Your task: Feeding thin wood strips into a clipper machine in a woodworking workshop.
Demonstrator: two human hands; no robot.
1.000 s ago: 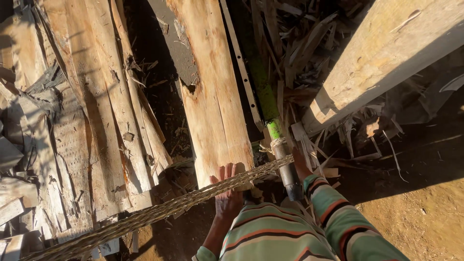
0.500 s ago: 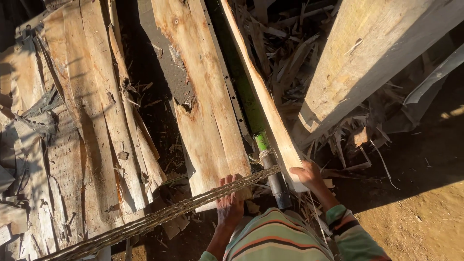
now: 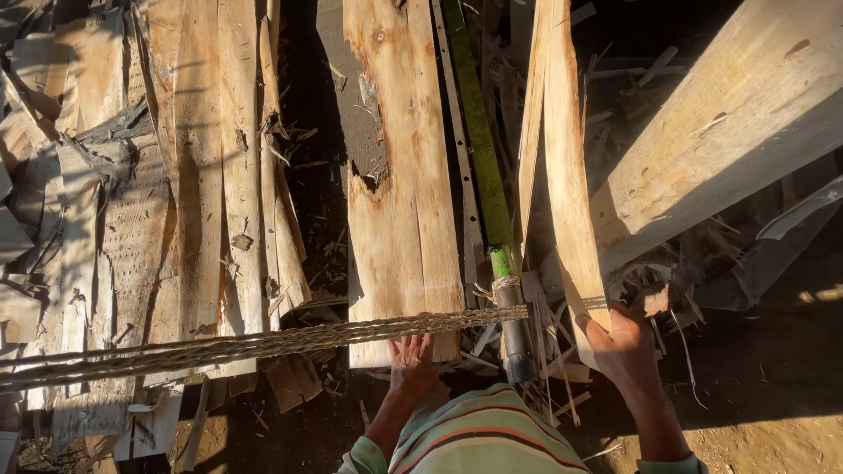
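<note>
While left hand presses plank, right hand grips strip.

- Low, warm sunlight rakes across the wooden planks, turning them orange.
- Gaps between boards fall into near-black shadow.
- The rope casts a thin shadow.
- Focus is sharp; edges look slightly stretched.

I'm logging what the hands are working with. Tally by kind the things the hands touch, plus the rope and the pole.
Wide plank under the left hand: 1
Narrow wooden strip in the right hand: 1
Twisted rope: 1
Green pole: 1
Total: 4
</note>
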